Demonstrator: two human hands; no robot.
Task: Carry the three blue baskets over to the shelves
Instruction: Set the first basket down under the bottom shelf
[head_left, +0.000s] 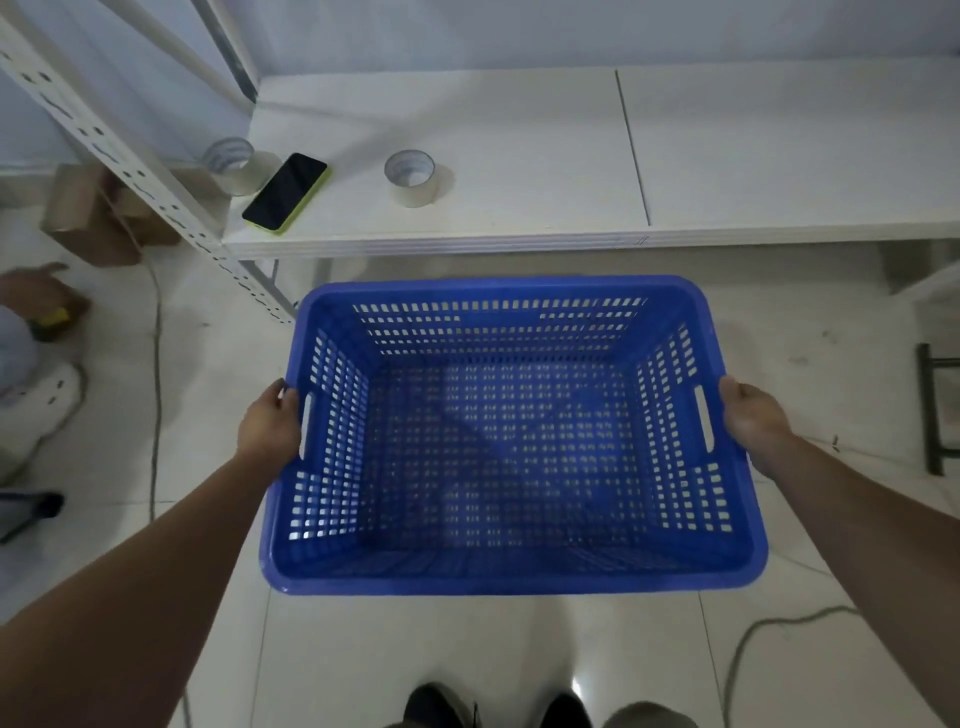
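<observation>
Left hand (270, 426) and right hand (753, 415) clamp the perforated blue plastic basket (509, 571); keep level (phone (285, 192) far-left) onto the white shelf board (779, 156).

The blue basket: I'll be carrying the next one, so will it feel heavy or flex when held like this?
Probably light: the blue basket is empty, with perforated walls. It may flex slightly, being thin plastic. The left hand and right hand grip opposite sides at the handle slots, so it should stay level.
</observation>
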